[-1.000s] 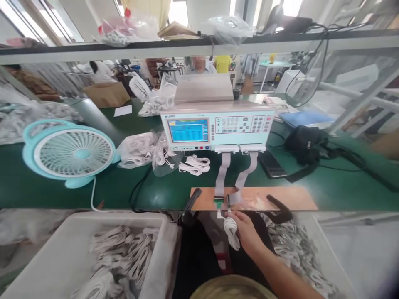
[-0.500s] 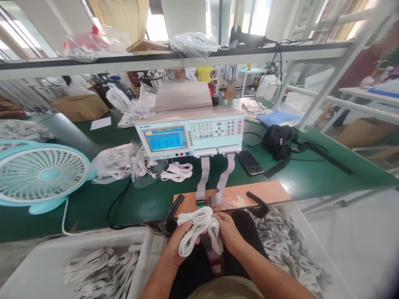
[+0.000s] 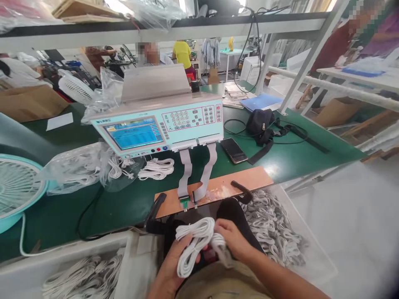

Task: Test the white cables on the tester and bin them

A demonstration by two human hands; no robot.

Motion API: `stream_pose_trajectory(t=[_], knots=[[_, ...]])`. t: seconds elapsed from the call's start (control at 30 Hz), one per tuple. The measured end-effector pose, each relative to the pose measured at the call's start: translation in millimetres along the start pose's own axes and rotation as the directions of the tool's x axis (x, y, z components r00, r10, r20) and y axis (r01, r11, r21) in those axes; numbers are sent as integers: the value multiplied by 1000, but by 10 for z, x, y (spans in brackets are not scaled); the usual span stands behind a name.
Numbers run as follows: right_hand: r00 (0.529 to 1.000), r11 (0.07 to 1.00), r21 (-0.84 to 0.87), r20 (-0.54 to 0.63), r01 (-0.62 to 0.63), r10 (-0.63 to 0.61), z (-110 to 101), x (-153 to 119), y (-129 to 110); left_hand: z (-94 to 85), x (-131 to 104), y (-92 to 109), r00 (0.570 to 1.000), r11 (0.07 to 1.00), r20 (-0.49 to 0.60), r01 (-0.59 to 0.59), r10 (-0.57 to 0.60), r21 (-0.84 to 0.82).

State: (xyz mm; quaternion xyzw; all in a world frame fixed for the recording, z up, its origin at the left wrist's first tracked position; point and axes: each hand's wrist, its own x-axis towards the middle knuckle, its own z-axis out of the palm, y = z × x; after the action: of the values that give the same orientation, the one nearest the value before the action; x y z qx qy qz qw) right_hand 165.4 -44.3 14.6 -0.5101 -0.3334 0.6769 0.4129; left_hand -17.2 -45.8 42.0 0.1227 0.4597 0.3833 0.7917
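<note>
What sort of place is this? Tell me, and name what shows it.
Likely a factory workshop where cables are checked: coiled white cables lie heaped in the right-hand bin, a machine with a screen and buttons stands on the workbench, and other people are at tables beyond.

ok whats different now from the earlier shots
The right hand has drawn its white cable coil back from the green circuit board, nearer the camera. The left hand, unseen at first, now holds a larger cable bundle. The bench tester and phone stayed put.
</note>
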Motion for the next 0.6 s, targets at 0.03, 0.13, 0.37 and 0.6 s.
stream_pose_trajectory(t=[0.03, 0.13, 0.37, 0.6], knots=[[1000, 998, -67, -8, -3, 3, -206, -51, -39, 29, 1, -32, 1000, 1000, 18, -14, 13, 21], [993, 852, -522, -77, 38, -92, -805, -210, -234, 93, 49, -108, 999, 994, 23, -28, 26, 102], [900, 496, -767, 243, 407, -362, -574, -476, -457, 315, 159, -294, 986, 919, 79, 107, -148, 379], [935, 896, -311, 261, 316, -239, -231, -196, -318, 141, 31, -246, 957, 918, 220, 91, -187, 385]])
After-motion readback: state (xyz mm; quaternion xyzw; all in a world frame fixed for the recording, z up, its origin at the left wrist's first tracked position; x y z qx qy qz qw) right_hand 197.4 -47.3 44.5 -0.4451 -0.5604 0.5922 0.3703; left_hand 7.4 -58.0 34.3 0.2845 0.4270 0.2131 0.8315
